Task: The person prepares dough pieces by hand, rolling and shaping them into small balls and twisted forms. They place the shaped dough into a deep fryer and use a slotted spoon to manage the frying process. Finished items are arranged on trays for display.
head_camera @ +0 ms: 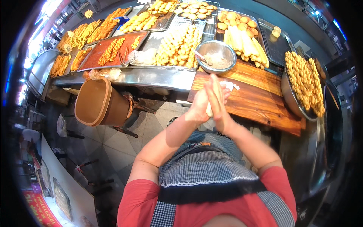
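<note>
My left hand (pixel 200 102) and my right hand (pixel 217 100) are pressed palm to palm, fingers pointing away from me. Between the palms a bit of pale dough (pixel 209 109) shows near the wrists; the rest is hidden. Both hands are over the front left edge of a brown wooden board (pixel 255 105). Just beyond my right fingers, small white scraps (pixel 231 85), perhaps dough, lie on the board. A steel bowl (pixel 216 56) stands past my fingertips. It holds a pale, crumbly mixture, and a spoon (pixel 200 55) leans on its left rim.
Twisted fried dough (pixel 178 45) fills a tray at the back, with fried dough sticks (pixel 244 45) and round cakes (pixel 236 21) to its right. A large bowl (pixel 290 98) piled with twists (pixel 305 82) borders the board's right end. A brown plastic bin (pixel 113 102) stands at left.
</note>
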Available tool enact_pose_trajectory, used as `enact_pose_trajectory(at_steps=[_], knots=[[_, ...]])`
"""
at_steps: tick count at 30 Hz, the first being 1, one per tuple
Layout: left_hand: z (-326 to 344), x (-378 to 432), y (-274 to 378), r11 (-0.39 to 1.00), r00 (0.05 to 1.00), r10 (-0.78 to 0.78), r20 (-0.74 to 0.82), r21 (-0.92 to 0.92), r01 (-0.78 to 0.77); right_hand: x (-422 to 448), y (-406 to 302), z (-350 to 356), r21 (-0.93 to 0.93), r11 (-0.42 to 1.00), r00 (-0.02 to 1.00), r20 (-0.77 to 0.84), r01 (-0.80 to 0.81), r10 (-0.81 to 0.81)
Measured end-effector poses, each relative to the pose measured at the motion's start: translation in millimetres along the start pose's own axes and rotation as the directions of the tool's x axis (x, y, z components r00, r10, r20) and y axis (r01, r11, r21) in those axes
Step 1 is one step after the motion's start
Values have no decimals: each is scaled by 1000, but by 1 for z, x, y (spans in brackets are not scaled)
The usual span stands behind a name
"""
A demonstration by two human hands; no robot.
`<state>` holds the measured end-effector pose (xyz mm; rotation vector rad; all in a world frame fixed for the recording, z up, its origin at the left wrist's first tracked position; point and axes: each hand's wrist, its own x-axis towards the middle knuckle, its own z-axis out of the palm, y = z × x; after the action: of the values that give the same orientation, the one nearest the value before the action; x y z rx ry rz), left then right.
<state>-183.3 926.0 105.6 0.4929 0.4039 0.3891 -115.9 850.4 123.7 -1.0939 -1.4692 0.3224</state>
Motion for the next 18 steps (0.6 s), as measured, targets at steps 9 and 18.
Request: enact_pose_trajectory(at_steps=[9, 18], knots=[[32, -10, 13, 678, 768, 602, 217, 369, -636, 11, -2, 8, -49, 999, 994, -108, -20, 15], [26, -32, 18, 991, 972, 122, 202, -75, -109, 2, -20, 2, -12, 994, 988, 105, 113, -111]])
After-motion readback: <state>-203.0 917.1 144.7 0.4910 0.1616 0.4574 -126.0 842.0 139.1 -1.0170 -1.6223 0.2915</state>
